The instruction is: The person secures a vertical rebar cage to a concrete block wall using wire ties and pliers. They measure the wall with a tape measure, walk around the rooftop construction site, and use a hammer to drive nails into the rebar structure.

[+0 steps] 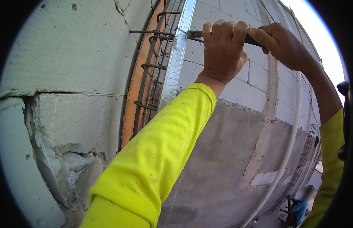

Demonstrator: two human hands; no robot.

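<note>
Dark tool (254, 41), prob. pincers, thru L hand (223, 51) to R hand (284, 43).

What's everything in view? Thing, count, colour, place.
Near wall: 1, pale grey-green, left; cracked low down
Board: 1, orange-brown, beside near wall
Near cage: 1, dark rebar, between board and strip
Strip: 1, silver, top centre
Tool: 1, dark, at strip, in both hands
Far wall: 1, pale blocks above, grey below, centre
Pipe: 1, off-white, right
Far cage: 1, dark, lower right
Co-worker: 1, blue top, bottom right
Black object: 1, right edge, kind unclear
Sleeves: 2, yellow, centre and right
Left hand: 1, bare, top centre
Right hand: 1, bare, upper right
</note>
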